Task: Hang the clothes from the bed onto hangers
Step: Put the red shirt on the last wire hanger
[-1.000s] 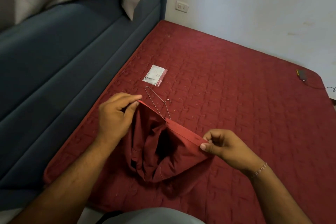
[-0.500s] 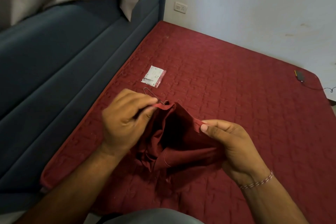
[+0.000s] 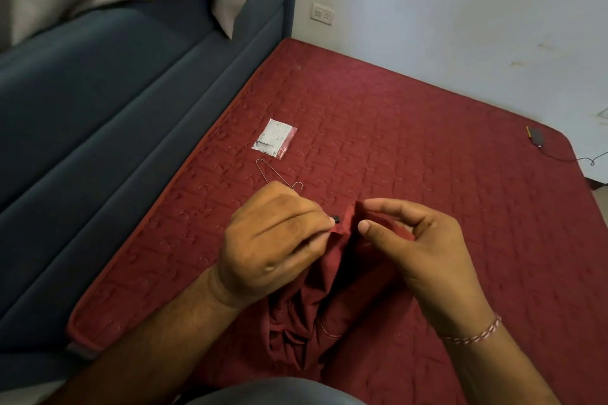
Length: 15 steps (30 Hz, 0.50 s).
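Observation:
A dark red garment (image 3: 306, 312) hangs bunched between my hands above the red quilted mattress (image 3: 427, 174). My left hand (image 3: 273, 240) pinches the left end of its waistband, where a small dark fastener shows at my fingertips. My right hand (image 3: 411, 246) pinches the other end of the waistband between thumb and forefinger, close to the left hand. A thin wire hanger (image 3: 274, 173) lies flat on the mattress just beyond my left hand, its lower part hidden behind my knuckles.
A small clear packet (image 3: 274, 139) lies on the mattress past the hanger. A blue padded headboard (image 3: 98, 128) with pale pillows runs along the left. A dark device with a cable (image 3: 536, 141) sits at the far right corner. White wall with a socket (image 3: 323, 14) behind.
My hands have drawn together, bringing the two ends of the stretched waistband nearly to touching, and the garment now bunches below them. The hanger has not moved.

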Tool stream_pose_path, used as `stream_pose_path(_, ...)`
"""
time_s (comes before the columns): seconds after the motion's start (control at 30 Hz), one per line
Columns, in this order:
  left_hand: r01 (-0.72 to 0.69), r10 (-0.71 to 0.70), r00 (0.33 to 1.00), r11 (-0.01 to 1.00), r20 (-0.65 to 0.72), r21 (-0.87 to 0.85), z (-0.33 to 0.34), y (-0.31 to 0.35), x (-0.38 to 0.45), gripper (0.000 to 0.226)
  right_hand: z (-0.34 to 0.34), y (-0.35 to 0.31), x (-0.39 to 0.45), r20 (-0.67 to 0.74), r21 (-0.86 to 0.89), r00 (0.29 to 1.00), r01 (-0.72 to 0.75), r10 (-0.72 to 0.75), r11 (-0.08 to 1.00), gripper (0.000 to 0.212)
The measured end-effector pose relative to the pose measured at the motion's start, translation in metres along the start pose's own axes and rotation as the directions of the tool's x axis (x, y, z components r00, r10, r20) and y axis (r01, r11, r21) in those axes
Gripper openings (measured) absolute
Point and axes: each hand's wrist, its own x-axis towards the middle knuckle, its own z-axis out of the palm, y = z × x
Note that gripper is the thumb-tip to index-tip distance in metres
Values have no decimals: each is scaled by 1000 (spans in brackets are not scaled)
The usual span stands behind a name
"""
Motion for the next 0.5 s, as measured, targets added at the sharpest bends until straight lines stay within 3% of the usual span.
stream_pose_path(0.07, 11, -10, 1000, 999, -21, 35, -5, -4, 1, 3, -5, 8, 5, -59, -169, 998, 13, -23, 986, 20)
stream_pose_path(0.13, 17, -14, 999, 998, -37, 64, -9, -8, 1, 3, -10, 18, 10, -85, -212, 996, -16, -2, 977, 13)
stream_pose_path(0.27, 27, -23, 998, 996, -56, 81, -14, -12, -1, 4, -9, 23, 10, -82, -122, 997, -25, 15, 992, 9)
stream_pose_path(0.37, 20, -17, 998, 998, -54, 67, -14, -11, -2, 4, -5, 17, 7, 26, 48, 1000, -19, 17, 999, 4)
stream_pose_path(0.5, 8, -6, 999, 999, -45, 48, -7, -5, 0, 3, 3, 7, 0, 143, 273, 988, -89, 51, 958, 21)
